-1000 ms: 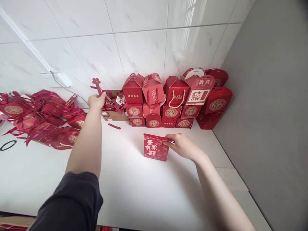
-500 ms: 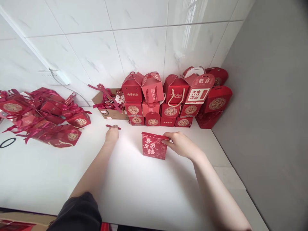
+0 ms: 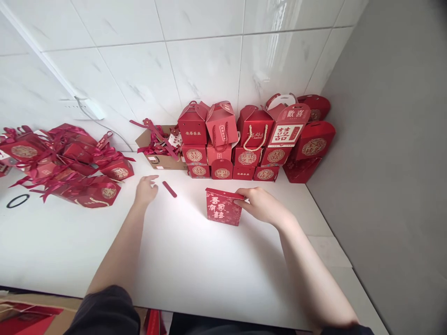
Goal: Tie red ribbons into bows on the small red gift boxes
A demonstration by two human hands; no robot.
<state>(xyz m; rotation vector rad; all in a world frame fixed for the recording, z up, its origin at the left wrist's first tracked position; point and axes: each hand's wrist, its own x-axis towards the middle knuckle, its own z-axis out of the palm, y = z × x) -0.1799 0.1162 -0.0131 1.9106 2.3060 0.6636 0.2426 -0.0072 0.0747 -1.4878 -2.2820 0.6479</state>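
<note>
A red gift box (image 3: pixel 223 208) with pale pink characters stands upright on the white table. My right hand (image 3: pixel 260 203) pinches the top right edge of it, thumb in front. Just left of a short dark red strip (image 3: pixel 169 189), which lies flat on the tabletop, my left hand (image 3: pixel 146 190) hovers with its fingers apart and nothing in them. The strip touches neither hand.
Stacked red gift boxes (image 3: pixel 221 153) line the tiled wall. Beside them sits a cardboard box (image 3: pixel 167 162) of ribbons and tags. Ribboned red boxes (image 3: pixel 70 163) pile up at left, near a black ring (image 3: pixel 18 201). A grey panel (image 3: pixel 384 153) bounds the right side.
My left hand has let go of the dark red strip and moved left. The strip now lies slanted on the table. My right hand keeps its hold on the gift box.
</note>
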